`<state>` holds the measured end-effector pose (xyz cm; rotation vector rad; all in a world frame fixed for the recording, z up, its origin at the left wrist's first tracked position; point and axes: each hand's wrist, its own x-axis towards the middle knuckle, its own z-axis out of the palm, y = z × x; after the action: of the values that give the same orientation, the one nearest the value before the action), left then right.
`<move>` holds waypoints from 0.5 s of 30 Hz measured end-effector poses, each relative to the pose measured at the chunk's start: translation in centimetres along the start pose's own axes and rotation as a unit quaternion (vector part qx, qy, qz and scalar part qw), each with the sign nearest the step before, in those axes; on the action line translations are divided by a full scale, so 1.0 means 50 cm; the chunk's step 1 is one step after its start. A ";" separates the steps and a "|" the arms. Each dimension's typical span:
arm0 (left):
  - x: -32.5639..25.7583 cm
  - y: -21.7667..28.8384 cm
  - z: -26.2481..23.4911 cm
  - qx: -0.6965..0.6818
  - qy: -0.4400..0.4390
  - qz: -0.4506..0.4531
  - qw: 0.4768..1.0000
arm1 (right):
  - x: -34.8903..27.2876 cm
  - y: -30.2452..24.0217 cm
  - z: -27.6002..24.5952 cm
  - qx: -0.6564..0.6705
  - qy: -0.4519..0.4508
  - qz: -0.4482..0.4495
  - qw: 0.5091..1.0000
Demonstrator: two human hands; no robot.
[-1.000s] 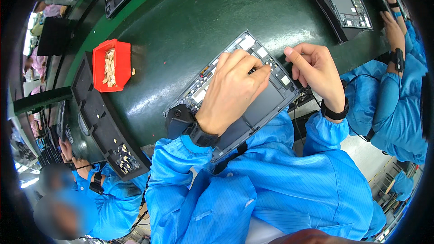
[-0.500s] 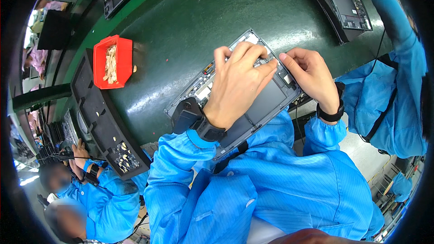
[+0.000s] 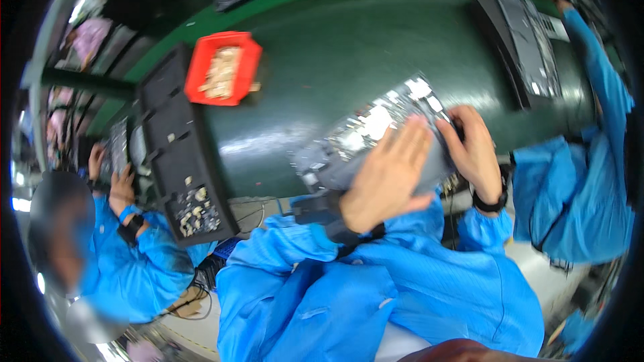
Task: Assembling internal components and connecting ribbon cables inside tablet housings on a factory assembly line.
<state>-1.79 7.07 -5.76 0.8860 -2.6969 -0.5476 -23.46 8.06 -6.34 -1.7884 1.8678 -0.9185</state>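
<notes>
An opened laptop base (image 3: 355,135) lies slanted at the bench's near edge, its bright, blurred inner parts showing along the far side and a plain dark grey area nearer me. Over that grey area my left hand (image 3: 389,177) is spread flat, fingers straight and thumb out to the side, holding nothing. My left palm hides part of the base; whether it presses on it I cannot tell. At the right end, my right hand (image 3: 475,150) grips the laptop base by its edge, thumb on the near side and fingers curled behind.
A red bin (image 3: 249,60) of small pale pieces stands at the far left, beside a long black tray (image 3: 176,120) with loose bits. Another laptop base (image 3: 533,46) rests on a dark stand at the right. Co-workers in blue sit on both sides; one's hand (image 3: 122,191) shows at left.
My left hand has gone from bent fingers among the inner parts to lying flat nearer me. The camera view has shifted, and my right hand stays at the base's right end.
</notes>
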 end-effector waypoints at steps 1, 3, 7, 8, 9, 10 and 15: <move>-0.002 0.007 -0.003 0.009 -0.017 0.009 1.000 | -0.005 0.005 0.000 -0.001 -0.004 0.001 1.000; -0.013 0.019 0.000 0.004 -0.018 0.018 1.000 | -0.016 0.015 -0.013 0.049 -0.047 0.045 0.997; -0.029 0.023 -0.013 -0.060 0.024 0.036 0.997 | -0.028 -0.003 -0.005 0.267 -0.060 0.126 0.954; -0.038 0.021 -0.012 -0.068 0.035 0.043 0.996 | -0.023 -0.010 -0.013 0.292 -0.079 0.160 0.939; -0.044 0.026 -0.023 -0.067 0.042 0.045 0.996 | -0.018 -0.007 -0.027 0.316 -0.092 0.197 0.924; -0.047 0.030 -0.044 -0.059 0.028 0.067 0.996 | -0.005 0.005 -0.038 0.279 -0.028 0.161 0.946; -0.121 -0.023 -0.125 -0.212 0.253 0.064 0.942 | 0.248 -0.009 -0.134 0.268 0.106 0.048 0.956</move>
<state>5.72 8.21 -1.33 0.6205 -2.0475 -0.7192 -29.01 -2.87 0.66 -1.3001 1.5933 -1.4580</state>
